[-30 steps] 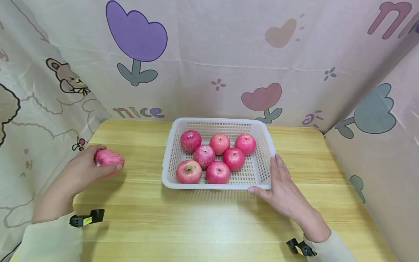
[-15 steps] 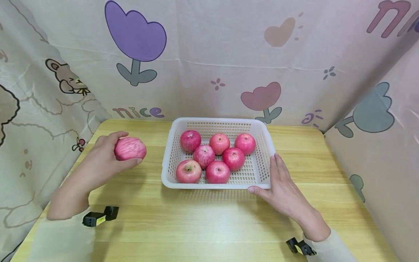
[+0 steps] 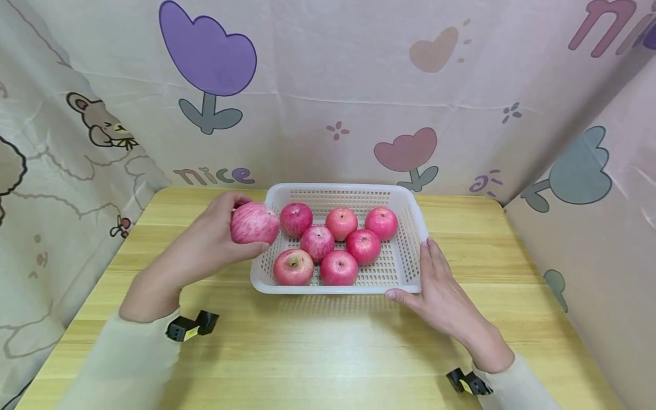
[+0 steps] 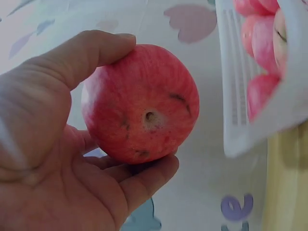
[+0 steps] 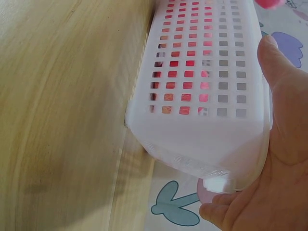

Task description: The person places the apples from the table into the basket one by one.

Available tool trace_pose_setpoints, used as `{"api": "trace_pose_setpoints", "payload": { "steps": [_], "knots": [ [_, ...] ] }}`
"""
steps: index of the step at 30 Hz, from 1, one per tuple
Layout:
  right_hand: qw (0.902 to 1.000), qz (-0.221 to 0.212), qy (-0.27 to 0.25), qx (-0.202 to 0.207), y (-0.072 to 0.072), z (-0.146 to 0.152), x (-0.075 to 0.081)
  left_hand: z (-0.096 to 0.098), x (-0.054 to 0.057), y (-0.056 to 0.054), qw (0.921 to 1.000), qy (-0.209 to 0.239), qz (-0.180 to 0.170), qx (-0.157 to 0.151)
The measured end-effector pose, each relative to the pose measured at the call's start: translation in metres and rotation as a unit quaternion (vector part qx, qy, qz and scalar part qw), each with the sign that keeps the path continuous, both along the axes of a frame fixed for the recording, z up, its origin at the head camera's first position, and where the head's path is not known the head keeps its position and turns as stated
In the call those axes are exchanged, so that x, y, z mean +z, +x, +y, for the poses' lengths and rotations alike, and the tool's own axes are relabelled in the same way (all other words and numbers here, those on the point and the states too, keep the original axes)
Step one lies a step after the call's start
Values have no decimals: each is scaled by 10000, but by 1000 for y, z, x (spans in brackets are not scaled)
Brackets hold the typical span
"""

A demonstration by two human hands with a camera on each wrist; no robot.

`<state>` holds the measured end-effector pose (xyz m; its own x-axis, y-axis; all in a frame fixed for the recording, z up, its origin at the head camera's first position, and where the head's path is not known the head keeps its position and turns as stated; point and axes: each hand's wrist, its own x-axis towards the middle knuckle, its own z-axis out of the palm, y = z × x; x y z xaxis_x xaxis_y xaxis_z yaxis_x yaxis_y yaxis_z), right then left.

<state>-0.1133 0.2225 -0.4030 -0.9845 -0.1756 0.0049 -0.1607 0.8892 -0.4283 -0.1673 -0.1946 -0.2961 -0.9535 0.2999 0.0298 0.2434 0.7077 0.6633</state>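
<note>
My left hand (image 3: 215, 236) grips a red-pink apple (image 3: 254, 223) between thumb and fingers, at the left rim of the basket in the head view. In the left wrist view that apple (image 4: 149, 103) shows its blossom end and a few dark marks, the thumb over its top and the fingers beneath. The white perforated plastic basket (image 3: 335, 290) holds several similar apples (image 3: 318, 244). My right hand (image 3: 443, 290) rests against the basket's front right corner, fingers straight along the right side, thumb by the front rim. From the right wrist view, the palm lies along the rim (image 5: 266, 110).
The basket stands on a light wooden table (image 3: 328, 353), near its back edge. Pale printed cloth (image 3: 307, 68) hangs behind the table and along both sides. Each wrist wears a small black camera (image 3: 192, 327).
The left hand has carried its apple rightward from the table's left side to the basket's left rim. The right hand and the basket hold their places.
</note>
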Motion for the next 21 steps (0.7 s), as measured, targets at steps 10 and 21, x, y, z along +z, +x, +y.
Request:
{"api": "trace_pose_setpoints", "payload": {
  "steps": [10, 21],
  "knots": [
    [10000, 46, 35, -2, -2, 0, 0, 62, 13, -15, 9945, -496, -30, -924],
    [10000, 2, 56, -9, -1, 0, 0, 131, 17, -29, 9689, -1501, 561, -1883]
  ]
}}
